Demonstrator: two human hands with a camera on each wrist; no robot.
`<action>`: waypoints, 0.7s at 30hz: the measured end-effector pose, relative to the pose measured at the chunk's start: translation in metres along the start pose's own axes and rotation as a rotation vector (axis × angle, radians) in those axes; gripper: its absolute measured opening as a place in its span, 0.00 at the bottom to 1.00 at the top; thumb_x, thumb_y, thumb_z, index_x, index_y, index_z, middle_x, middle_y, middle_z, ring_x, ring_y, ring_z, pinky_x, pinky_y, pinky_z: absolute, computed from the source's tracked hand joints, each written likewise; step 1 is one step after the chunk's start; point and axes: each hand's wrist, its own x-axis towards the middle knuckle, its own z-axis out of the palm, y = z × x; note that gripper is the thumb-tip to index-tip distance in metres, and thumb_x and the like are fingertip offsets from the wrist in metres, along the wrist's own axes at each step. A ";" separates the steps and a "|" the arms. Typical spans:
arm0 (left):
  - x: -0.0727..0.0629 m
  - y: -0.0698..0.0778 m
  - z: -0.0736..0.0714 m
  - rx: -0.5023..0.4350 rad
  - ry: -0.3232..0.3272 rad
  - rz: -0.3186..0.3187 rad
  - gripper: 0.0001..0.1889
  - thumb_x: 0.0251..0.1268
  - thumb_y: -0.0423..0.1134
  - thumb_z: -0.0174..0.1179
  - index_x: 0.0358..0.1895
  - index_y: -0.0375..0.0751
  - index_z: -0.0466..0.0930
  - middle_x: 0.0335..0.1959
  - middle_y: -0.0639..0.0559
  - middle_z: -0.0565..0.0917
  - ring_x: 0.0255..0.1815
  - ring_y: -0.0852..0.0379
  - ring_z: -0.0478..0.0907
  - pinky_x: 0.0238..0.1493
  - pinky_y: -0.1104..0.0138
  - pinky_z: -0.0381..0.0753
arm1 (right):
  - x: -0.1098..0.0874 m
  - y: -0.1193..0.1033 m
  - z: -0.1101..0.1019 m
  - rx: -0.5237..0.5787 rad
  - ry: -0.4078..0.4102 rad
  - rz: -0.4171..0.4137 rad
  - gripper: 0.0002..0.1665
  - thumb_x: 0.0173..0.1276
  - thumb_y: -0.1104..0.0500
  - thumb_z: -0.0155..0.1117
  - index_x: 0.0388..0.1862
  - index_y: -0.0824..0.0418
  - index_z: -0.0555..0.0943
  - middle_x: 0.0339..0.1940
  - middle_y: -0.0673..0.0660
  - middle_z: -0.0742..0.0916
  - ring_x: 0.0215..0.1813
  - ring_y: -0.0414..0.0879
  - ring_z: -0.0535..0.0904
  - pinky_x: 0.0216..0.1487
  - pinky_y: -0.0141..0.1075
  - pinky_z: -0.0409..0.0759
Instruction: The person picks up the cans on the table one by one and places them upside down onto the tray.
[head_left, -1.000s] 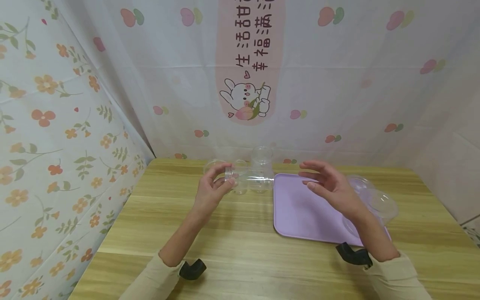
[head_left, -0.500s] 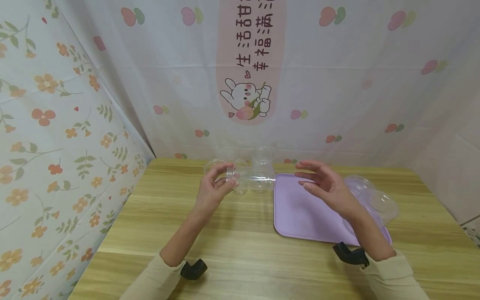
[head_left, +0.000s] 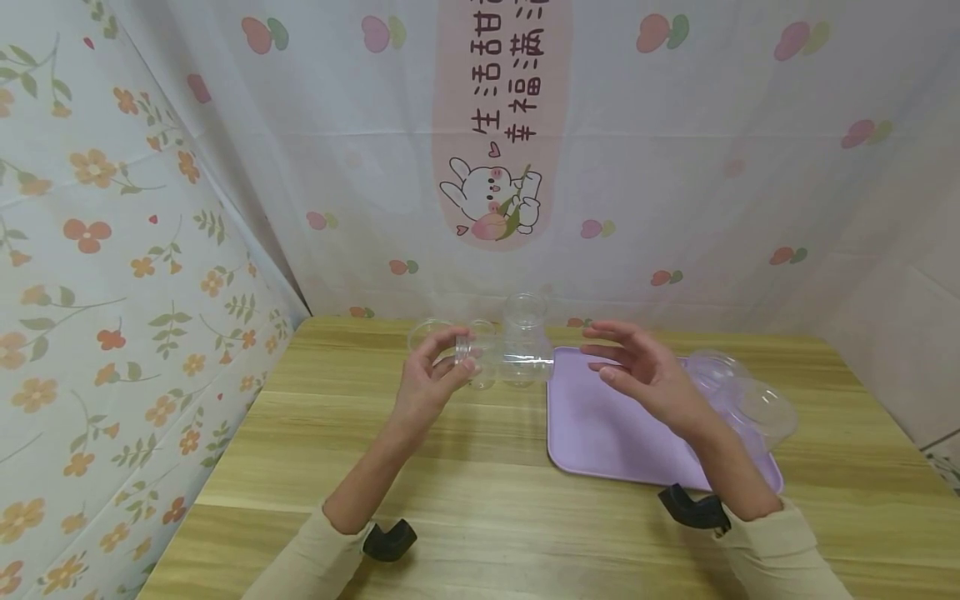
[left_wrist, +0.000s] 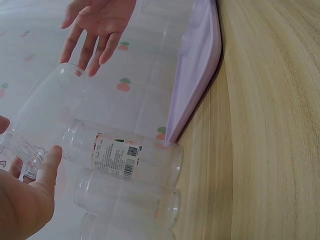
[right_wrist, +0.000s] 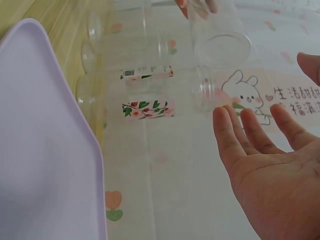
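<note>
A printed cloth (head_left: 637,125) hangs behind the desk (head_left: 450,517) at which I work. On the desk lies a purple tray (head_left: 600,425), at whose right end rest clear containers (head_left: 768,412), partly behind my forearm. To the tray's left stand upright clear jars (left_wrist: 155,165). The held jar (head_left: 513,358) lies level in the air before them, near the tray's left edge. My left hand (head_left: 423,387) pinches its ridged end between thumb and fingers; my right hand (head_left: 648,383) is spread and slightly bent near the other end, gripping nothing. Smallest is a paper label (left_wrist: 112,156) on the upright jar nearest the tray.

Likely faults: the smooth wall could slip or tip, being supported at one end only; a low swing could topple the jars behind.

Count: one desk; one tray; at least two containers, their overlap preventing certainty; three upright jars; one held jar; two hands; one label visible.
</note>
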 end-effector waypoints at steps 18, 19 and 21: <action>0.002 -0.002 0.007 -0.018 -0.010 0.010 0.23 0.67 0.29 0.62 0.64 0.30 0.71 0.64 0.26 0.70 0.59 0.42 0.79 0.55 0.58 0.82 | 0.003 0.000 0.005 0.014 -0.022 0.015 0.32 0.72 0.76 0.58 0.74 0.72 0.63 0.72 0.66 0.71 0.68 0.68 0.71 0.65 0.47 0.75; 0.002 -0.003 0.007 -0.020 -0.010 0.011 0.22 0.67 0.29 0.62 0.63 0.29 0.71 0.64 0.26 0.69 0.59 0.42 0.79 0.55 0.58 0.82 | 0.003 0.000 0.006 0.015 -0.025 0.014 0.32 0.72 0.76 0.58 0.74 0.71 0.63 0.72 0.65 0.71 0.68 0.68 0.71 0.65 0.47 0.75; 0.003 -0.003 0.008 -0.020 -0.013 0.014 0.22 0.67 0.29 0.62 0.63 0.29 0.71 0.64 0.25 0.69 0.59 0.41 0.79 0.56 0.57 0.82 | 0.004 0.000 0.006 0.019 -0.031 0.013 0.32 0.72 0.76 0.58 0.74 0.72 0.63 0.73 0.64 0.71 0.68 0.69 0.70 0.65 0.46 0.75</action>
